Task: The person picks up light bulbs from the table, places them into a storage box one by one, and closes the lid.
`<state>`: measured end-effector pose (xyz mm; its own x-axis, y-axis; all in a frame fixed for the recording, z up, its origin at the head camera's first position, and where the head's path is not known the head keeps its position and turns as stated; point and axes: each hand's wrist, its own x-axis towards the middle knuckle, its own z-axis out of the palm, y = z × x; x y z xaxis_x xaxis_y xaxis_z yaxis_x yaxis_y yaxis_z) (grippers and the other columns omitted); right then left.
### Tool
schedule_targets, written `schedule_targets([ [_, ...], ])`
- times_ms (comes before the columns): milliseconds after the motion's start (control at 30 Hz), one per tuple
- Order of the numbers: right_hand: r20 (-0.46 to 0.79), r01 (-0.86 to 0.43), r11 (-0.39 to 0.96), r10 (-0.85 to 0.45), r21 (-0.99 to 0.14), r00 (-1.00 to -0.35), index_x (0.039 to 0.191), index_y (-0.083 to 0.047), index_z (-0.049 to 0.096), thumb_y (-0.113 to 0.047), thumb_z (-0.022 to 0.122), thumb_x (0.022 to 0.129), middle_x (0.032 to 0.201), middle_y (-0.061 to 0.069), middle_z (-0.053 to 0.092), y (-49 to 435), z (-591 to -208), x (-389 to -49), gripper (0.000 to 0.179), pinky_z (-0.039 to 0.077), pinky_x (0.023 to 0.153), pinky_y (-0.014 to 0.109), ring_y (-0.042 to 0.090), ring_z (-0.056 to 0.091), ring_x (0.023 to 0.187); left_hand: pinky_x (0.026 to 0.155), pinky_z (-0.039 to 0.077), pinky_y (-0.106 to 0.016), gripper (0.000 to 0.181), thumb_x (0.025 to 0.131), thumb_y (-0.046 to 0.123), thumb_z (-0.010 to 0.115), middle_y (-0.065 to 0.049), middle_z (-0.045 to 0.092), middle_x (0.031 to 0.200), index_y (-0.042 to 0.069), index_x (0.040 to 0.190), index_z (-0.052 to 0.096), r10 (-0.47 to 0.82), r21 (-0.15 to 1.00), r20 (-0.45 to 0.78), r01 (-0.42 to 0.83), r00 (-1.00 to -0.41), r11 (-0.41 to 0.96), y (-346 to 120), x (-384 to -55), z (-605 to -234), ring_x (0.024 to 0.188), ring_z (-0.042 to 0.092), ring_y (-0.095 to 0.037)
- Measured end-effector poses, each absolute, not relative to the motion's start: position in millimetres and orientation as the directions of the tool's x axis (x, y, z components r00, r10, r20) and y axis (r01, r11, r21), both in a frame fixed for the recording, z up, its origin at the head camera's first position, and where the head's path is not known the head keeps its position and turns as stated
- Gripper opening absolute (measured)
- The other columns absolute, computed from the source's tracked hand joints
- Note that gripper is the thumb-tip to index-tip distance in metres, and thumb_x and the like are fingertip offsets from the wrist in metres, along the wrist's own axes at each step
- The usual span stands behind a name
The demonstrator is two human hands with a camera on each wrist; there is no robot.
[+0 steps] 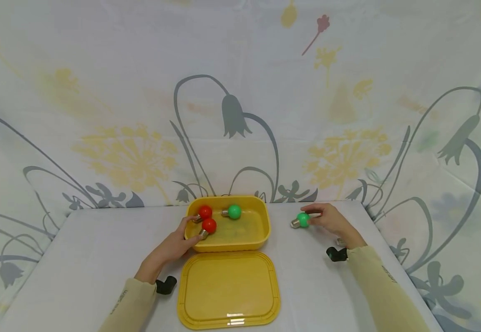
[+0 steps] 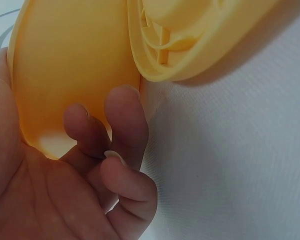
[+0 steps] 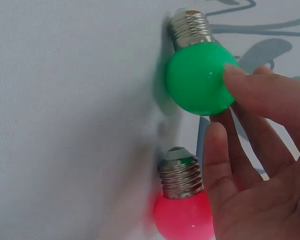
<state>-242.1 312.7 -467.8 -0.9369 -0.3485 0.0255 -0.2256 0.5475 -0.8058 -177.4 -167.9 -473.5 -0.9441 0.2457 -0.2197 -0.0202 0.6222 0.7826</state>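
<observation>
Pinching a glossy green bulb (image 3: 197, 82), silver screw base (image 3: 192, 30): right hand (image 1: 329, 219). Left hand (image 1: 173, 245) seemingly grips yellow tub (image 1: 240, 239), three bulbs (image 1: 210, 225) inside. Right fingers (image 3: 217, 155) partly hide red bulb (image 3: 182, 217).

I count two glossy green round bulbs (image 1: 234, 211) (image 1: 304, 219) and three glossy red round bulbs (image 1: 205, 211) (image 1: 209, 225) (image 3: 184, 216), five in all. I also count one yellow rounded-rectangular plastic tub (image 1: 240, 236), one flat yellow plastic lid (image 1: 229, 288), my two bare hands (image 1: 171, 244) (image 1: 332, 220) and my two pale yellow sleeves (image 1: 130, 306) (image 1: 379, 286).
</observation>
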Motion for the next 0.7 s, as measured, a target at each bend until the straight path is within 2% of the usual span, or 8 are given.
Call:
schedule_targets([
  [333, -0.021, -0.203, 0.581, -0.355, -0.788, -0.934, 0.125, 0.009, 0.063, 0.004, 0.072, 0.083, 0.125, 0.028, 0.061, 309.1, -468.7, -241.8, 0.043, 0.053, 0.086, 0.036, 0.043, 0.062, 0.111, 0.065, 0.040, -0.034, 0.066, 0.098, 0.036, 0.061, -0.006, 0.046, 0.066, 0.020, 0.151, 0.025, 0.245, 0.788, -0.225, -0.028, -0.943, 0.615, -168.8, -178.4, -474.9, 0.059, 0.048, -0.021],
  [700, -0.054, -0.161, 0.611, -0.318, -0.775, -0.946, 0.124, 0.004, 0.065, 0.001, 0.074, 0.084, 0.124, 0.027, 0.062, 305.8, -471.3, -239.5, 0.041, 0.054, 0.084, 0.035, 0.039, 0.065, 0.105, 0.069, 0.041, -0.037, 0.065, 0.099, 0.038, 0.061, -0.008, 0.047, 0.071, 0.021, 0.151, 0.026, 0.248, 0.780, -0.222, -0.019, -0.943, 0.626, -170.0, -179.3, -477.1, 0.063, 0.051, -0.023],
])
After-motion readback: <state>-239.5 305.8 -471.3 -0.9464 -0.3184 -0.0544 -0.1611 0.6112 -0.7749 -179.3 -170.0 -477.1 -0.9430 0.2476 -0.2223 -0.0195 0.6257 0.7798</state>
